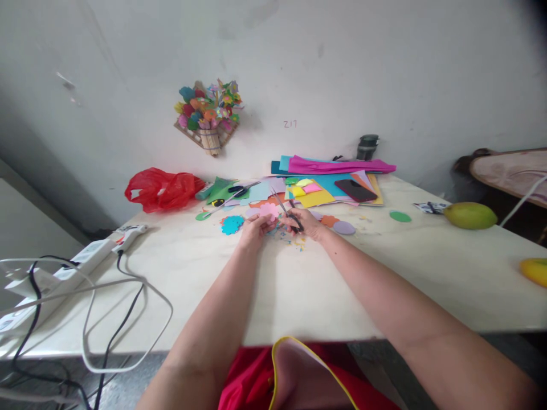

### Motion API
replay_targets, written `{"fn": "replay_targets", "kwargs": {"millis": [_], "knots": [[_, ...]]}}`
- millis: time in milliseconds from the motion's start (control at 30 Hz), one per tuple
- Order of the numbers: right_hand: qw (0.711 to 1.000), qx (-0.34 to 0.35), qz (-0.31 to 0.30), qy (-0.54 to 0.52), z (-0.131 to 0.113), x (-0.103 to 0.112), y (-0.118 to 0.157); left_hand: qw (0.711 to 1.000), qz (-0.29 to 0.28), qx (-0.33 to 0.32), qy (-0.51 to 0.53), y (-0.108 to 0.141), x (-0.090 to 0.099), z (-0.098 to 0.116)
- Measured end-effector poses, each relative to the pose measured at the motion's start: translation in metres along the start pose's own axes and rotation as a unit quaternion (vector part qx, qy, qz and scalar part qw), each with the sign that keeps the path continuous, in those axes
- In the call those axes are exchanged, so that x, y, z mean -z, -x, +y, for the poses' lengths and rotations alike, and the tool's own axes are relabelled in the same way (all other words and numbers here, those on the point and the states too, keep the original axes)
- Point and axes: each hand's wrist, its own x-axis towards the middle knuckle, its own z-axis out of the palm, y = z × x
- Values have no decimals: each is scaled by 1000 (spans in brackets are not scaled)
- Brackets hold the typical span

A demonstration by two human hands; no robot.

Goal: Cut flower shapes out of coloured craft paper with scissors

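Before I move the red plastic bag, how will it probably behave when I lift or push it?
The red plastic bag will probably sag and change shape, since its thin film lies in loose folds. It looks light for its bulk, though I cannot tell whether anything is inside. Being so crumpled, it may bunch up rather than roll.

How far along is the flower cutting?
Partway, it seems. The blue flower and orange flower look cut, with scalloped edges. The left hand holds a pink flower, the right hand scissors. The smooth-edged purple disc and green disc probably remain.
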Motion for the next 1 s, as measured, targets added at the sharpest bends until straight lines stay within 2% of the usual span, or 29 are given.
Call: {"fn": "replay_targets", "kwargs": {"millis": [567,1000], "knots": [[998,52,11,-32,3,1,-4,999,-33,30,7,12,-10,9],[997,64,45,-24,2,2,-5,998,-58,31,5,9,-6,7]]}}
